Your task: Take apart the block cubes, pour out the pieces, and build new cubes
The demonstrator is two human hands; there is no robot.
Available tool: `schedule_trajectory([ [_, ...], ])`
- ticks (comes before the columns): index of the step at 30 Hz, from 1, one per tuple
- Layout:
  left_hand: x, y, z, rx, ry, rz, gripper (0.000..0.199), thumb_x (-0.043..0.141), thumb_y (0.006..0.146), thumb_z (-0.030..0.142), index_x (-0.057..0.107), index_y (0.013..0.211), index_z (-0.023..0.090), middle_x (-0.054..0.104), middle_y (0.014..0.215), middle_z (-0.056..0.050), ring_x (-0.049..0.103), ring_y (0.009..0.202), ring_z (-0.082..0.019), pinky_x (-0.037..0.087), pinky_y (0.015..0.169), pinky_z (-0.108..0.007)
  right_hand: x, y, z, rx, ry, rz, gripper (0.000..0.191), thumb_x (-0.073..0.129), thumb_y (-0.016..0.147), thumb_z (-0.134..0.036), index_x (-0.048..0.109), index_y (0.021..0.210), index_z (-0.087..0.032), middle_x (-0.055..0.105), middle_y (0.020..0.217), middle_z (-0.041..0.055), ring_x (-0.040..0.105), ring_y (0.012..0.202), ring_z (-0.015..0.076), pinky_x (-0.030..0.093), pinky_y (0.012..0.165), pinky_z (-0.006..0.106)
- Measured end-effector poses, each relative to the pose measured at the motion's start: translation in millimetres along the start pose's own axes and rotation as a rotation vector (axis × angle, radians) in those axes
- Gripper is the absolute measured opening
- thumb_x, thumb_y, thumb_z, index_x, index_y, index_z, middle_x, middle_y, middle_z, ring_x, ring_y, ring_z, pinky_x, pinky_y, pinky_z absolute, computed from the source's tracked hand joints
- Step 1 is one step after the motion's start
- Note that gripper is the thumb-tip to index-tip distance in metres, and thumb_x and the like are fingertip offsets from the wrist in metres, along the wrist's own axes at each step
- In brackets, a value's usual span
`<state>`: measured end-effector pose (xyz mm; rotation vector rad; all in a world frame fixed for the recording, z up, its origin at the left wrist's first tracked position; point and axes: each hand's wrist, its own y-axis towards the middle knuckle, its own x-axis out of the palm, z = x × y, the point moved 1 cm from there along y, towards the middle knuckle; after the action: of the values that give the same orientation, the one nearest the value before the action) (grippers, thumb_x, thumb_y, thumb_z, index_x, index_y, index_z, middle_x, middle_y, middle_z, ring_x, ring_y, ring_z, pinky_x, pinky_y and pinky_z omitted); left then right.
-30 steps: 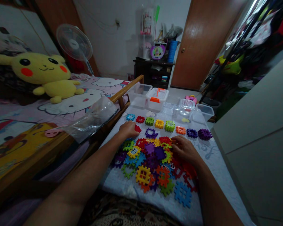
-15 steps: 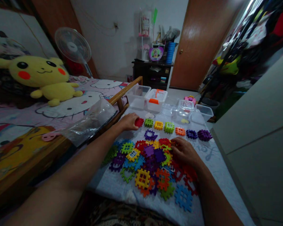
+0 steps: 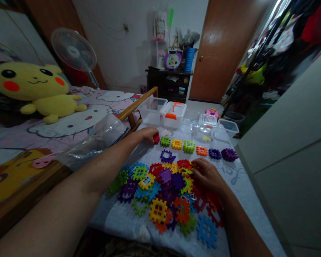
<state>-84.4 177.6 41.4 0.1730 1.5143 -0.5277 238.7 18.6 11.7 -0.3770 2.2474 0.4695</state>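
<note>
My left hand is closed on a red toothed building block at the left end of a row on the cloth. In the same row stand a green block, a yellow block, a light green block, an orange block, a dark blue block and a purple stack. My right hand rests at the right side of a heap of loose toothed pieces, fingers loosely apart. Its fingertips are by a red piece; red pieces lie partly hidden beneath it.
Behind the row are a clear bin, a lidded box with orange clasps and several smaller clear containers. A bed with a wooden rail borders the table's left; a plastic bag lies there. A white cabinet is at right.
The view has shifted slightly, moving the scene a little left. My left hand stays at the red block and now covers more of it. My right hand remains on the heap's right side.
</note>
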Motion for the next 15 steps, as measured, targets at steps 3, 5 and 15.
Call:
schedule_trajectory([
  [3, 3.3, 2, -3, -0.017, -0.015, -0.029, 0.045, 0.071, 0.053, 0.020, 0.073, 0.098, 0.022, 0.073, 0.106, -0.007, 0.063, 0.101, -0.028, 0.049, 0.088, -0.033, 1, 0, 1, 0.002, 0.006, 0.001, 0.017, 0.055, 0.085, -0.026, 0.066, 0.096, -0.020, 0.067, 0.095, 0.0075, 0.064, 0.086, 0.0209, 0.051, 0.077, 0.034],
  [5, 5.4, 3, -4, -0.023, -0.027, -0.042, 0.045, 0.071, 0.053, 0.019, 0.073, 0.097, 0.022, 0.074, 0.103, -0.007, 0.065, 0.098, -0.028, 0.050, 0.087, -0.034, 1, 0, 1, 0.000, 0.011, 0.001, 0.017, 0.056, 0.084, -0.026, 0.066, 0.096, -0.021, 0.067, 0.095, 0.0073, 0.064, 0.086, 0.0210, 0.051, 0.078, 0.034],
  [15, -9.4, -26, 15, 0.023, -0.051, 0.102, 0.077, 0.072, 0.065, 0.018, 0.050, 0.139, 0.015, 0.051, 0.146, -0.015, 0.045, 0.135, -0.031, 0.033, 0.113, -0.037, 2, 0, 2, 0.006, 0.012, 0.006, 0.018, 0.055, 0.084, -0.027, 0.066, 0.096, -0.020, 0.067, 0.096, 0.0080, 0.064, 0.087, 0.0217, 0.051, 0.078, 0.035],
])
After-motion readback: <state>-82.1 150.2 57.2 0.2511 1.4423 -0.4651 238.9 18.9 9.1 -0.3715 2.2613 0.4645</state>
